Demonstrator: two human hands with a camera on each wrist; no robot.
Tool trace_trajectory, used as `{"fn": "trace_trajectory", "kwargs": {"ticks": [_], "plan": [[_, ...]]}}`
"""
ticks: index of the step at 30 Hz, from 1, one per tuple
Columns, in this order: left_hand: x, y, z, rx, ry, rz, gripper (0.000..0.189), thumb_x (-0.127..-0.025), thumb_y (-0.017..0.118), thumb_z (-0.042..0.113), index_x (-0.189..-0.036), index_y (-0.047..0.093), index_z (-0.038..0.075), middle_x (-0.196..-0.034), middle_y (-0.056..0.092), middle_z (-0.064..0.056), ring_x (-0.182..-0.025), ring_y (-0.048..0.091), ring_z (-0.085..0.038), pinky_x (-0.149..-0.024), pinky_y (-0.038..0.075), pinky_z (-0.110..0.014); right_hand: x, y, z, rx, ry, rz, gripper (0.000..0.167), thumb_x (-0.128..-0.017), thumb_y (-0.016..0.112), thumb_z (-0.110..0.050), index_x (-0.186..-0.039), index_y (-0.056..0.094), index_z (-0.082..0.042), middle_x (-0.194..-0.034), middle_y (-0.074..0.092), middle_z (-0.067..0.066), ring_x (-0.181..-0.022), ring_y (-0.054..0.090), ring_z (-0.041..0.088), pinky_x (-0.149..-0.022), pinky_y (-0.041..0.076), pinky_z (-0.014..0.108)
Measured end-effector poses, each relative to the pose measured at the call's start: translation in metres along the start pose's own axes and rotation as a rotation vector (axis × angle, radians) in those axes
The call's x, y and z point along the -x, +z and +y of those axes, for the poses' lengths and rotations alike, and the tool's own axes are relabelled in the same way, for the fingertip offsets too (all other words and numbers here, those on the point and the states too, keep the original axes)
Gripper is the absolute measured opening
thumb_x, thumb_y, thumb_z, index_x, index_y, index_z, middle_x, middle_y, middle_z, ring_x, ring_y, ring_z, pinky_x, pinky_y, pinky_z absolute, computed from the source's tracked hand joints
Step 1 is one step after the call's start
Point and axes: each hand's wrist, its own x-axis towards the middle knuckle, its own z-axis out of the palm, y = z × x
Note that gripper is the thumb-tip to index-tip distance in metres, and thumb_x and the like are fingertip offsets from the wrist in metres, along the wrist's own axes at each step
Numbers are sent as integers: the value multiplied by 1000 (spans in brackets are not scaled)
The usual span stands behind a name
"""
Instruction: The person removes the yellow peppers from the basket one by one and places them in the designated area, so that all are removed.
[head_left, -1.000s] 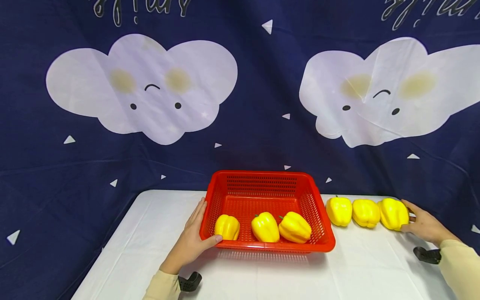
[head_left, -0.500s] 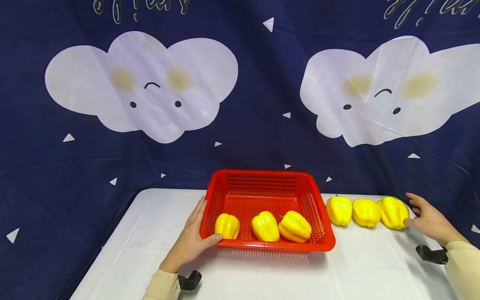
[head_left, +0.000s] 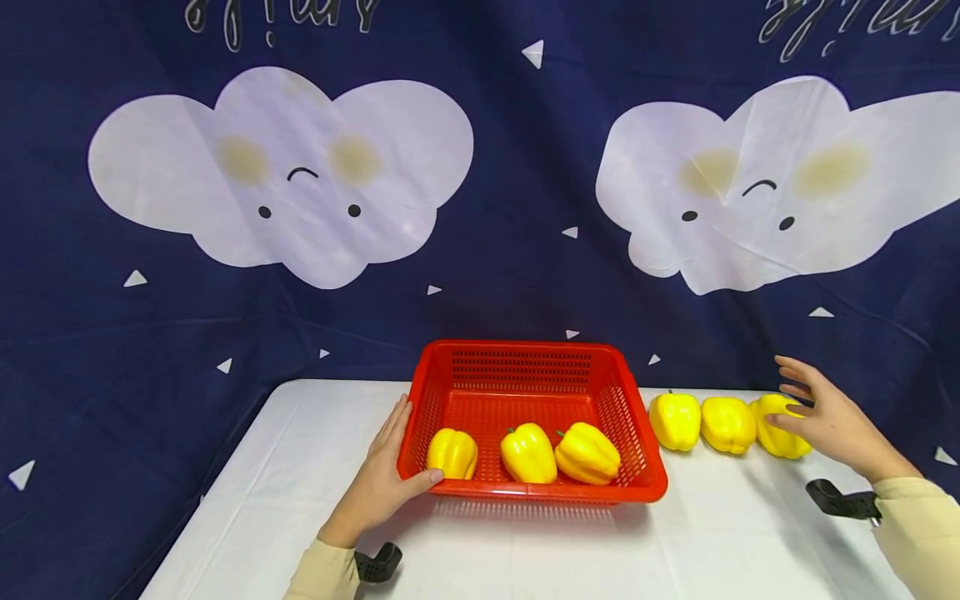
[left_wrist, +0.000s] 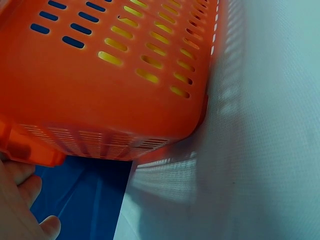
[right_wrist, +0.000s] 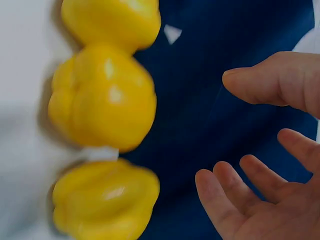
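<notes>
My left hand holds the left front corner of a red plastic basket, its thumb over the front rim and its fingers along the left side. In the left wrist view, fingertips show below the basket's rim. Three yellow bell peppers lie inside, one at the left and two farther right. To the basket's right stand three more peppers in a row. My right hand hovers above the rightmost pepper, fingers spread and holding nothing; the right wrist view shows a gap between hand and peppers.
A white cloth covers the table. Behind its back edge hangs a dark blue curtain with printed clouds. The leftmost pepper of the row stands close to the basket's right wall, with the middle one beside it.
My right hand has let go of the rightmost pepper, drawn back a little, then risen and moved left over it. My left hand and the basket have stayed put.
</notes>
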Motion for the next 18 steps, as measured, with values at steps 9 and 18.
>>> {"fn": "trace_trajectory", "kwargs": {"ticks": [9, 18], "plan": [[0, 0, 1, 14, -1, -5, 106, -83, 78, 44, -161, 18, 6, -168, 9, -5, -152, 15, -34, -114, 22, -67, -2, 15, -57, -49, -130, 38, 95, -85, 79, -9, -158, 19, 0, -146, 35, 37, -121, 46, 56, -84, 57, 28], [1, 1, -1, 9, 2, -4, 105, -84, 78, 46, -161, 18, 7, -168, 9, -4, -152, 15, -34, -114, 22, -67, -4, 38, -110, -133, -205, 54, 88, -85, 81, -9, -155, 28, -3, -150, 37, 28, -125, 48, 50, -91, 53, 45]]}}
